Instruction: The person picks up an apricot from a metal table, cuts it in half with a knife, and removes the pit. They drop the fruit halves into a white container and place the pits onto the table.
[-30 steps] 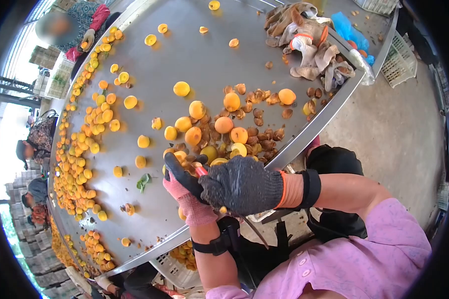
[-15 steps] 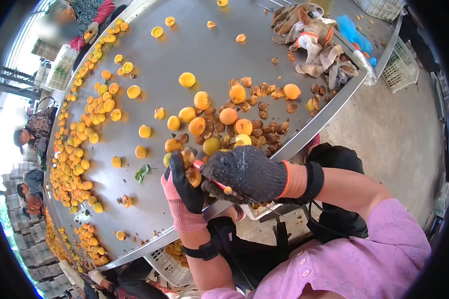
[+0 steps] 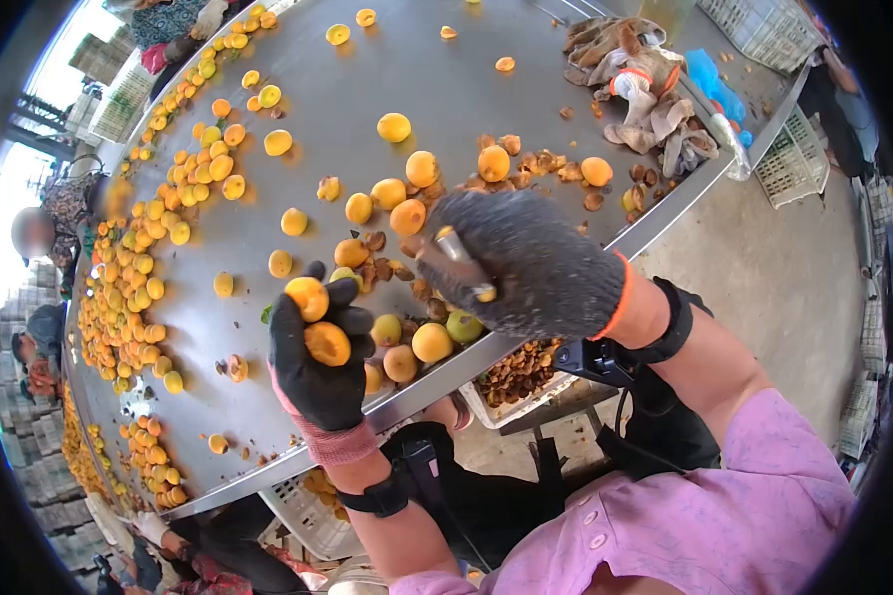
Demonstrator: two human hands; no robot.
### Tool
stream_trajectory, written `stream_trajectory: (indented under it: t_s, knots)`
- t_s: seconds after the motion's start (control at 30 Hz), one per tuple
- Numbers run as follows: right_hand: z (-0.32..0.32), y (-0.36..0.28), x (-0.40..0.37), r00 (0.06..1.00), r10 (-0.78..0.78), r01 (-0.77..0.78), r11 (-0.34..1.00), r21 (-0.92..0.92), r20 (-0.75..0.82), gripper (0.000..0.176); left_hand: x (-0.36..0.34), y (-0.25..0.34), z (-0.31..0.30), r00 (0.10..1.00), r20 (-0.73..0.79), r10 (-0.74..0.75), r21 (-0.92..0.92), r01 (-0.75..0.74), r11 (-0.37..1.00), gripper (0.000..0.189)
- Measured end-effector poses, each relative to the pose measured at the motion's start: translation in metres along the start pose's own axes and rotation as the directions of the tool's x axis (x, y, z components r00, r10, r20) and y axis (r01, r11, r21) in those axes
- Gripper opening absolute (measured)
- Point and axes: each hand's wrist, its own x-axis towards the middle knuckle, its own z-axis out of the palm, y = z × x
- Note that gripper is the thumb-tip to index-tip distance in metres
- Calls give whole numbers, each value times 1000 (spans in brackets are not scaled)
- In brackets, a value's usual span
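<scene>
My left hand (image 3: 322,362), in a black-palmed pink glove, is turned palm up over the table edge. Its fingers curl around two apricot halves (image 3: 327,343), the lower one showing its hollow cut face. My right hand (image 3: 526,263), in a dark grey glove with an orange cuff, is closed on a small tool (image 3: 454,248) with a silver and yellow handle; its working end is hidden. Beneath that hand lie brown apricot pits (image 3: 422,290) and whole apricots (image 3: 432,342) near the metal rim.
Many apricots (image 3: 119,317) spread along the left of the metal table (image 3: 318,89). Used gloves (image 3: 655,109) lie at the far right corner. Below the edge stand a crate of pits (image 3: 516,377) and a white crate (image 3: 303,521). Other people work along the left side.
My hands have come apart: the right moved up and right over the pits with the tool, the left moved left and opened upward, showing the apricot halves. The view shifted slightly.
</scene>
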Motion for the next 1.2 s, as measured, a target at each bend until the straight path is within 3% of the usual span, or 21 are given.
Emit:
stream_trajectory:
  t_s: [0.03,0.13,0.17,0.23,0.4,0.57,0.6,0.67,0.7,0.73,0.77,0.8,0.83,0.9,0.93,0.97,1.03,1.1,1.13,1.17,1.2]
  knots:
    - [5,0,0,1000,-5,5,1000,2,3,19,-2,2,-1,996,-83,13,-73,-19,997,45]
    - [18,-9,6,788,237,-242,968,-67,568,21,-2,10,-20,951,-42,306,216,-290,932,45]
    - [25,-11,5,789,237,-243,968,-66,567,21,1,17,-32,967,155,201,-158,-176,972,45]
    - [40,-16,1,693,311,-266,949,-170,650,22,1,21,-41,978,49,204,-310,-179,934,42]
    - [53,-22,8,572,353,-321,927,-194,741,26,-12,40,-76,949,-223,222,-172,-262,950,38]
    - [15,-19,15,693,337,-383,921,-70,637,27,-89,83,-94,848,-424,318,128,-291,948,45]
    - [-2,-24,20,741,332,-451,890,66,583,25,-105,85,-65,651,-603,461,383,-271,883,43]
    - [-22,-31,18,793,325,-483,851,207,515,23,-142,84,-111,685,-585,434,406,-216,888,43]
    - [-27,-34,13,733,408,-661,616,429,545,20,-159,84,-134,692,-592,412,438,-153,886,43]
    - [-30,-38,6,655,460,-749,293,594,599,18,-173,83,-165,705,-446,551,729,-72,681,44]
    - [-29,-40,-2,664,453,-742,302,598,595,18,-183,79,-198,729,-263,632,924,2,382,45]
    - [-25,-41,-12,815,343,-579,482,658,467,19,-189,70,-223,727,-332,601,900,53,432,49]
    - [-24,-43,-19,923,198,-378,626,682,330,19,-195,66,-193,718,-309,624,877,469,-106,53]
    - [-36,-59,-19,959,83,-247,713,657,271,26,-204,61,-135,662,-300,687,857,503,-111,52]
    - [-49,-79,-19,878,224,-477,486,733,423,29,-203,53,-105,765,-291,574,935,100,341,50]
    - [-57,-96,-22,749,305,-655,207,727,588,32,-199,46,-74,848,-191,495,637,-277,720,48]
    - [-53,-114,-39,823,290,-559,264,786,488,36,-199,49,-14,997,-74,-15,195,29,980,46]
    - [-59,-126,-52,885,184,-463,456,760,429,38,-204,45,58,993,101,-61,97,51,994,41]
    - [-62,-130,-59,937,84,-309,652,692,340,39,-195,28,48,913,316,259,545,-398,738,40]
    - [-72,-136,-64,931,98,-304,740,600,351,39,-187,10,39,686,624,374,690,-708,148,40]
    - [-71,-132,-75,957,119,-243,827,507,265,38,-200,10,66,846,394,361,654,-533,537,39]
